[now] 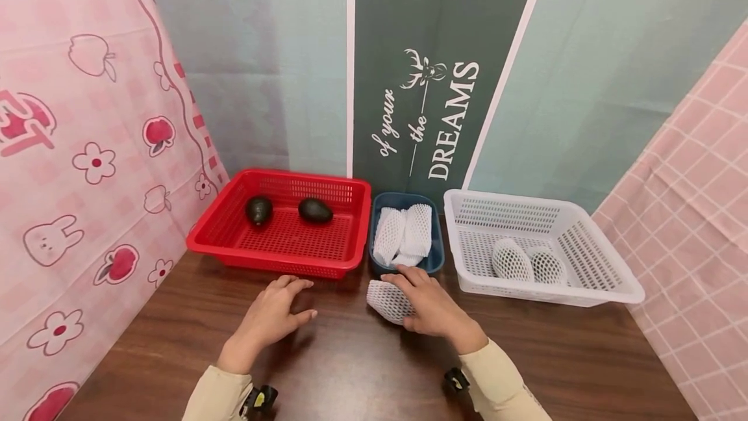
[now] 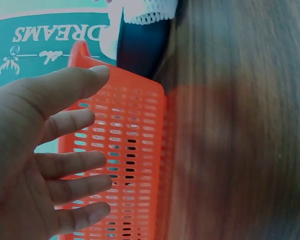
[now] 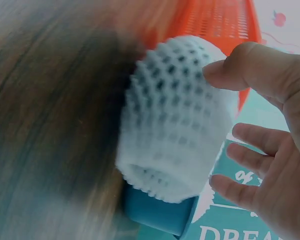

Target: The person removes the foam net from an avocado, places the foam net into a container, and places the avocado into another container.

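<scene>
A cloth-walled booth, its wider setting unclear: fruit-print cloth (image 1: pixel 64 200) at left, "DREAMS" cloth (image 1: pixel 403 18) behind and checked cloth (image 1: pixel 695 232) at right enclose a wood-grain surface (image 1: pixel 350 372).

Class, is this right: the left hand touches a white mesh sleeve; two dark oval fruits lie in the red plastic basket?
Not the left hand: the right hand touches a white mesh sleeve, as the right wrist view shows. The rest stands.

The head view was bright and mostly sharp, with pale glare on the table (image 1: pixel 350 375) and soft shadow beneath the red basket (image 1: pixel 274 261). Both wrist views were bluish and hazier — the table's grain smeared, the white foam net (image 3: pixel 177 120) slightly blurred.
</scene>
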The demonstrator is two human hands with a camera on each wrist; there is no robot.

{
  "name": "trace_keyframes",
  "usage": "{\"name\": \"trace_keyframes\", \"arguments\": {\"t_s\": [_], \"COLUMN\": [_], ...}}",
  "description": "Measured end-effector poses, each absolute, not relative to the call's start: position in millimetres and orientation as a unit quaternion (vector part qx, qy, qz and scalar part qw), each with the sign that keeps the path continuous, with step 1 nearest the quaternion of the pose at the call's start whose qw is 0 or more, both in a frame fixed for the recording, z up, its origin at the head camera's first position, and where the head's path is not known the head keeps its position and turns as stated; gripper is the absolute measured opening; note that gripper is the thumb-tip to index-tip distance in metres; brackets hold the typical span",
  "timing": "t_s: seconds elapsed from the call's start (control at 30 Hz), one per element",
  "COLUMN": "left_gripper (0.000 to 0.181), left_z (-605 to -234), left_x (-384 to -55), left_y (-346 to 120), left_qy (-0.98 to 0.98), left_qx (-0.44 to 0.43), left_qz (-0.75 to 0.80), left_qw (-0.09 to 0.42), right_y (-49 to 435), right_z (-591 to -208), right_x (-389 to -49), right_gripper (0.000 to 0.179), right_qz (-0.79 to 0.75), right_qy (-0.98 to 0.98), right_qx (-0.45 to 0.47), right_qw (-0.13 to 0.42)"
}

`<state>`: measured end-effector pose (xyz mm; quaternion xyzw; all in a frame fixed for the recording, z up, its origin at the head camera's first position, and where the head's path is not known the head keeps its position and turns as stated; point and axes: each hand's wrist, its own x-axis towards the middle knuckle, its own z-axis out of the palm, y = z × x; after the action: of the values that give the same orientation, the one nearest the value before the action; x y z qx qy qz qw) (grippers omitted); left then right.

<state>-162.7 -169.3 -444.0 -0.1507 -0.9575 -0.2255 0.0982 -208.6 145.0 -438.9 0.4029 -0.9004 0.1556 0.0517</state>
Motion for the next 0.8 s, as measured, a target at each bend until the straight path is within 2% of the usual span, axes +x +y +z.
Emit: {"name": "trace_keyframes", "arguments": {"t_s": [0.43,0.6,0.8], "left_gripper": [0.049,0.045,0.043], "left_z": [-444,-452,-463], "left_x": [-161,-163,-168], "left_y": [-164,-148,-128], "left_qy": [-0.955,-0.943,-0.929], "left_qx": [-0.142,-0.177,-0.207], "left_qz": [-0.241,-0.259,-0.288], "left_qw": [0.101,0.113,0.104], "right_y": [154,161,165], "right_z": [-437,-439,-443], "right_x": [-205,-199,-197], "right_gripper": [0.075,0.071,0.069], "right_qz": [0.191,0.205,0.224], "right_qy": [-0.903,-0.910,-0.914], "right_qx": [0.380,0.354,0.333], "right_qw": [0.062,0.065,0.052]}}
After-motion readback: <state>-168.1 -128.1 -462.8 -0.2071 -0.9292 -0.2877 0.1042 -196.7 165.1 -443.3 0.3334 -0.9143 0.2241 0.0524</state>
